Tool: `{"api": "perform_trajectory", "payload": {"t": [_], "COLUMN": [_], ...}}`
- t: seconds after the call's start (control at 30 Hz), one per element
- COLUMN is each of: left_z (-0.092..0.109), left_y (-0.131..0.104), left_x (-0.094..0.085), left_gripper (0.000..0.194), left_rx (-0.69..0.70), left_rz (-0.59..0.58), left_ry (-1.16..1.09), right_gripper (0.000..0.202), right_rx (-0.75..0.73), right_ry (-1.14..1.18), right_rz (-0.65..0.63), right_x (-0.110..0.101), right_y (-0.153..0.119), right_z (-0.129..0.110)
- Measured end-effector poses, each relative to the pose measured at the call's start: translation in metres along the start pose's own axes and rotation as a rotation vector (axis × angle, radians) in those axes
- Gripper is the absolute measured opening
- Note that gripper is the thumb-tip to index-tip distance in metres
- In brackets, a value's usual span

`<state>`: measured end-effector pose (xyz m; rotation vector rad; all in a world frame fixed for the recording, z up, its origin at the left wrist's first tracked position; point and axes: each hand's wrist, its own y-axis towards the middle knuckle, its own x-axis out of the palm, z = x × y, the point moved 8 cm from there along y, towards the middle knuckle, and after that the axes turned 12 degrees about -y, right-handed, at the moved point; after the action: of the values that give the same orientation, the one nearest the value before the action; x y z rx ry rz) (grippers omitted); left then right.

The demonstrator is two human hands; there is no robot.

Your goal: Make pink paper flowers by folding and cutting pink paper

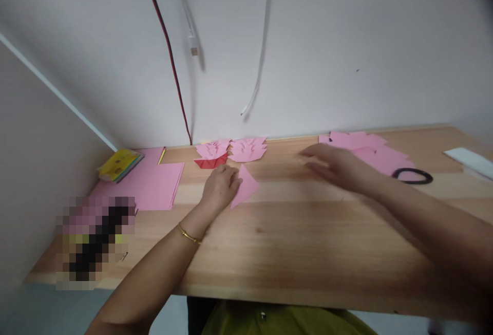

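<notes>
My left hand (221,187), with a gold bracelet at the wrist, rests at the left edge of a pink folded paper triangle (246,187); its fingers are bent, and whether they pinch the paper is unclear. Just beyond it lies a red folded paper (211,162), in front of several pink folded pieces (248,150) by the wall. My right hand (333,163), slightly blurred, is over the table to the right with thumb and fingers apart and nothing between them. Pink paper pieces (385,157) lie beside and behind it.
On the wooden table (269,253), pink sheets (154,186) and a yellow packet (120,164) lie at the left, near a pixelated dark patch. A black ring-shaped object (414,176) and a white strip (472,163) are at the right. Cables (169,47) hang along the wall.
</notes>
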<state>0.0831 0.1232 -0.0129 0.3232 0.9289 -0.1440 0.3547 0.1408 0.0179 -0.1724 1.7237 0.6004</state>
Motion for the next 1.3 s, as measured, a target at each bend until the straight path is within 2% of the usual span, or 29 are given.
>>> {"api": "perform_trajectory", "payload": {"t": [0.1,0.13,0.2,0.33,0.47,0.63,0.7,0.77,0.87,0.93,0.97,1.03,1.1,1.13,1.17,1.2,1.23,1.3], "left_z": [-0.008,-0.009,-0.010,-0.018,-0.028,-0.037,-0.038,-0.037,-0.036,-0.035,-0.034,-0.032,-0.029,-0.027,-0.026,-0.025,-0.024,-0.021], "left_y": [0.003,0.004,0.002,-0.002,-0.002,0.002,0.003,0.003,0.003,0.002,0.001,-0.002,-0.004,-0.004,-0.004,-0.004,-0.002,0.002], "left_x": [-0.003,-0.004,-0.006,-0.011,-0.016,-0.019,-0.020,-0.021,-0.021,-0.021,-0.020,-0.017,-0.011,-0.007,-0.003,0.001,0.004,0.012], "left_gripper": [0.014,0.012,0.010,0.012,0.011,0.013,0.013,0.013,0.013,0.012,0.012,0.012,0.014,0.016,0.019,0.024,0.029,0.035], "left_rx": [0.027,0.053,0.103,0.107,0.074,0.062,0.065,0.061,0.023,-0.014,-0.042,-0.103,-0.173,-0.214,-0.258,-0.298,-0.335,-0.419], "left_rz": [-0.032,-0.042,-0.045,0.006,0.071,0.133,0.148,0.162,0.163,0.165,0.159,0.134,0.095,0.079,0.062,0.074,0.098,0.115], "left_ry": [-0.061,-0.081,-0.131,-0.281,-0.402,-0.488,-0.479,-0.477,-0.480,-0.499,-0.517,-0.572,-0.669,-0.740,-0.838,-0.967,-1.118,-1.401], "right_gripper": [0.028,0.028,0.025,0.021,0.027,0.059,0.074,0.080,0.061,0.047,0.034,0.011,0.014,0.013,0.017,0.022,0.026,0.029], "right_rx": [-0.303,-0.333,-0.345,-0.340,-0.316,-0.343,-0.341,-0.326,-0.323,-0.371,-0.409,-0.493,-0.523,-0.462,-0.326,-0.147,0.009,0.201], "right_ry": [0.184,0.208,0.184,0.127,0.192,0.208,0.183,0.163,0.143,0.130,0.131,0.204,0.387,0.494,0.582,0.643,0.658,0.689], "right_rz": [-0.127,-0.166,-0.213,-0.222,-0.257,-0.330,-0.341,-0.333,-0.310,-0.278,-0.251,-0.193,-0.158,-0.142,-0.117,-0.039,0.011,0.123], "right_x": [0.028,0.036,0.048,0.052,0.044,0.036,0.035,0.035,0.042,0.046,0.046,0.038,0.021,0.011,0.003,-0.007,-0.014,-0.022], "right_y": [0.008,0.011,0.016,0.013,-0.007,-0.044,-0.059,-0.073,-0.096,-0.111,-0.117,-0.125,-0.118,-0.106,-0.088,-0.068,-0.048,-0.010], "right_z": [-0.104,-0.126,-0.157,-0.181,-0.194,-0.215,-0.221,-0.225,-0.231,-0.236,-0.239,-0.244,-0.239,-0.229,-0.212,-0.189,-0.168,-0.133]}}
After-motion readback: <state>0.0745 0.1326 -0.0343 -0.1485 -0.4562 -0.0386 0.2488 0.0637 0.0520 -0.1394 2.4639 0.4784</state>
